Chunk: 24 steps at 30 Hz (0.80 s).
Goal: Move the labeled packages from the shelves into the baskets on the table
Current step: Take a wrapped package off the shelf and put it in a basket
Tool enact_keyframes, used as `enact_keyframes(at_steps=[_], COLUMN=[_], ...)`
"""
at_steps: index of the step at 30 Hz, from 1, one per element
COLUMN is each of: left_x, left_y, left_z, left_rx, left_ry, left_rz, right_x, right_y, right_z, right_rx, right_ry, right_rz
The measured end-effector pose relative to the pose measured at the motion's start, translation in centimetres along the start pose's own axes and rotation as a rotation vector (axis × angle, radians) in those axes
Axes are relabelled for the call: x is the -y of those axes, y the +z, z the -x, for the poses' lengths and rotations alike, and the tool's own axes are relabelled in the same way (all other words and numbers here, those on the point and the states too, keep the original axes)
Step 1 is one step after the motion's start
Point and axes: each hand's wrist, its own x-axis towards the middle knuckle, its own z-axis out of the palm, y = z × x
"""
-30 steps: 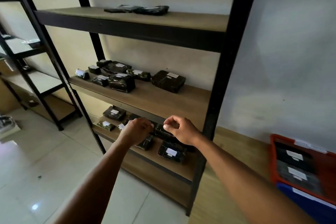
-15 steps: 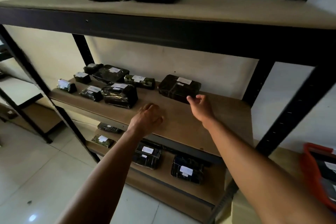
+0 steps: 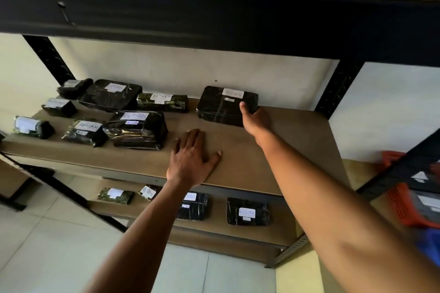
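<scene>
A large black wrapped package [image 3: 222, 106] with a white label lies at the right of the middle shelf [image 3: 285, 150]. My right hand [image 3: 254, 119] grips its near right corner, thumb on top. My left hand [image 3: 192, 157] rests flat on the bare shelf board, fingers spread, just right of a bulky labeled package [image 3: 138, 129]. Several more labeled black packages [image 3: 110, 94] sit at the shelf's left. The lower shelf holds further packages, among them one marked RETURN [image 3: 247, 211].
The upper shelf's black beam [image 3: 214, 16] hangs low over the middle shelf. A black upright [image 3: 338, 88] stands at the back right. An orange basket [image 3: 409, 200] with packages and a blue basket [image 3: 428, 245] sit at the far right. Tiled floor lies below.
The view has closed in on the middle shelf. My right hand reached forward and took hold of the large package's corner. My left hand opened and settled flat on the shelf.
</scene>
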Motion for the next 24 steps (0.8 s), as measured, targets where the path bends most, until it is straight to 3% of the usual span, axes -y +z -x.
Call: enact_keyframes(at_steps=[7,12,14,19,24], left_x=[0.0,-0.1,0.2,1.0,0.8], left_y=[0.2,-0.3,-0.6,-3.6,-6.5], left_z=[-0.4,-0.2,-0.1,1.2,1.1], left_rx=[0.018,-0.011,-0.012,-0.044,0.132], left_ry=[0.016,0.004,-0.019,-0.091,-0.124], left_rz=[-0.042,0.046,0.264,1.187,1.422], right_x=[-0.5,-0.4,-0.4,-2.2,-3.6], right_y=[0.9,-0.7,-1.9,-4.1,-4.3], right_z=[0.4,2.9,4.6,10.1,14.9], right_rx=[-0.098,-0.010,-0.010,-0.017,0.040], right_ry=[-0.037,-0.058,-0.100,-0.191,-0.241], right_rz=[-0.025,-0.239,-0.302,-0.314,-0.442])
